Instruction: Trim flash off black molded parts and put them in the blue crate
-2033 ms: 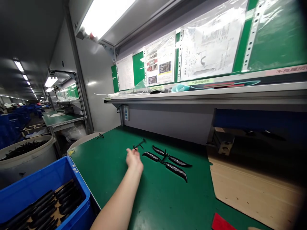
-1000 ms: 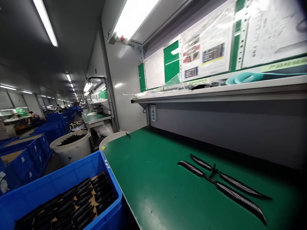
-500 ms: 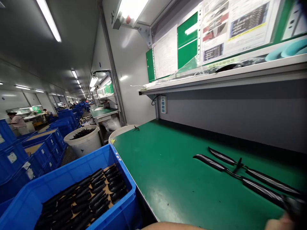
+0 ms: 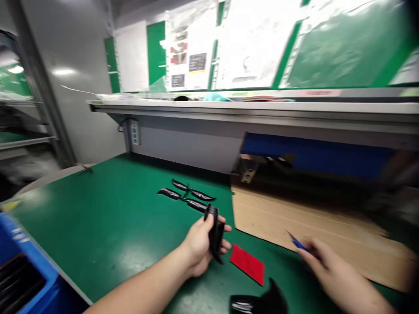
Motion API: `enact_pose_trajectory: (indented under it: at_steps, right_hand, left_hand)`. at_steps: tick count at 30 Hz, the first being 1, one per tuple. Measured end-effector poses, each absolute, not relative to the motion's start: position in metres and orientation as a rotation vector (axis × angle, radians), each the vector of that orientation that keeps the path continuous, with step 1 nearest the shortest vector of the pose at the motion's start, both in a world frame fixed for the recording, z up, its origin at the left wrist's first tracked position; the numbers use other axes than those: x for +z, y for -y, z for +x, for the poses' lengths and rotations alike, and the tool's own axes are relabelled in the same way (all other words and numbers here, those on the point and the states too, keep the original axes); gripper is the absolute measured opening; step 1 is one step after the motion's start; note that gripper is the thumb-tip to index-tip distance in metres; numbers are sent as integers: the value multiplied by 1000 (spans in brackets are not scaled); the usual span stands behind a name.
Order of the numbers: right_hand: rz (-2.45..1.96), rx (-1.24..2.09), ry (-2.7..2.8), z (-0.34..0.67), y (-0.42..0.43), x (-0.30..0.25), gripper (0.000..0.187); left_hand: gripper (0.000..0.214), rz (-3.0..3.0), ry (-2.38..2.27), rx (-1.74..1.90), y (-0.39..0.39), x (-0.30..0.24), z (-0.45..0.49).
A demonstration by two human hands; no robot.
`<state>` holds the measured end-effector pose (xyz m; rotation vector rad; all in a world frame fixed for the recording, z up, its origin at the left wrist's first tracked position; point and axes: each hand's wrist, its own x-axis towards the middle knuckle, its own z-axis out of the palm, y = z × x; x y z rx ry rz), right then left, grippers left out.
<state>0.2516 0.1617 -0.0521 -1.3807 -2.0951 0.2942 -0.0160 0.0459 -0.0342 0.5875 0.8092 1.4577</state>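
My left hand (image 4: 200,246) is closed around a black curved plastic part (image 4: 214,232), held a little above the green table mat (image 4: 104,222). My right hand (image 4: 330,270) is blurred and grips a thin blue-tipped tool (image 4: 296,242) near the edge of a cardboard sheet (image 4: 314,226). A red flat card (image 4: 247,264) lies on the mat between the two hands. Beyond the left hand lies a black sprue of leaf-shaped parts (image 4: 186,195). Another black part (image 4: 262,301) lies at the bottom edge.
A blue crate (image 4: 19,279) with black parts stands at the lower left beside the table. A shelf (image 4: 248,107) runs across the back, with sleeved papers (image 4: 248,43) on a green board above. A power strip (image 4: 134,132) is mounted on the back wall.
The view has swung right and down. My left hand now holds a black part, and my right hand has come into view with a tool.
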Motion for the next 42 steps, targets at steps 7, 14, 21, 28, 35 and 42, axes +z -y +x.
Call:
enact_pose_trajectory:
  at_steps: [7, 14, 21, 28, 35, 42]
  right_hand:
    - [-857, 516, 2398, 226, -103, -23, 27]
    - [-674, 340, 2483, 218, -79, -13, 32]
    - [-819, -52, 2585, 211, -74, -16, 76]
    - [-777, -244, 2627, 209, -74, -20, 74]
    - [-767, -277, 2700, 206, -74, -23, 48]
    - [-627, 317, 2780, 213, -83, -31, 48]
  left_hand:
    - [38, 1065, -891, 1049, -20, -23, 2]
    - [46, 1317, -1030, 808, -11, -13, 11]
    - [44, 1264, -973, 696, -8, -12, 13]
    - [43, 1328, -1060, 631, -2, -5, 12]
    - [45, 1413, -1256, 562, 1, -4, 10]
    - [41, 1605, -1314, 590, 0, -2, 12]
